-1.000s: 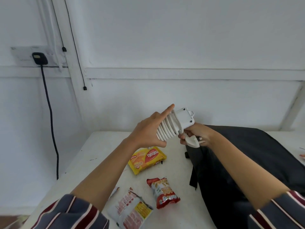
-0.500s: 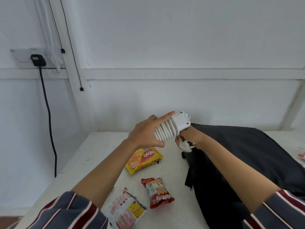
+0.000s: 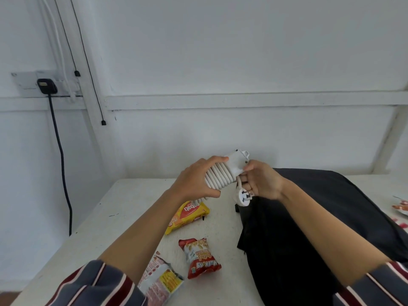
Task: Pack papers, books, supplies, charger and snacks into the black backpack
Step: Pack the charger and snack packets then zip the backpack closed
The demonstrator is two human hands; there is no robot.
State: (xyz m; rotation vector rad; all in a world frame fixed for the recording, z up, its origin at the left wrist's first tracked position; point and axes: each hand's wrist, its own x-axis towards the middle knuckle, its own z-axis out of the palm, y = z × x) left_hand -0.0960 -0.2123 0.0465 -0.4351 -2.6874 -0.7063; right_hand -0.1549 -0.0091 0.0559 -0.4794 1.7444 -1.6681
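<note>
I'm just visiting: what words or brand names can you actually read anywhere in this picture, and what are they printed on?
"nabati", upside down from this view, on the yellow snack packet.
Red snack packet: white lettering, too creased and blurred to read surely.
White-and-red packet: print too small to read.
White charger, wall socket: no writing visible.

Left of the black backpack [image 3: 309,228], the yellow snack packet [image 3: 187,215] carries "nabati" in white letters on a red oval, seen upside down. Also left of the backpack, by its near end, the red snack packet [image 3: 199,258] shows what looks like "Nutking", inverted, beside a blurred cursive line. The white packet's [image 3: 162,281] print is illegible.
</note>
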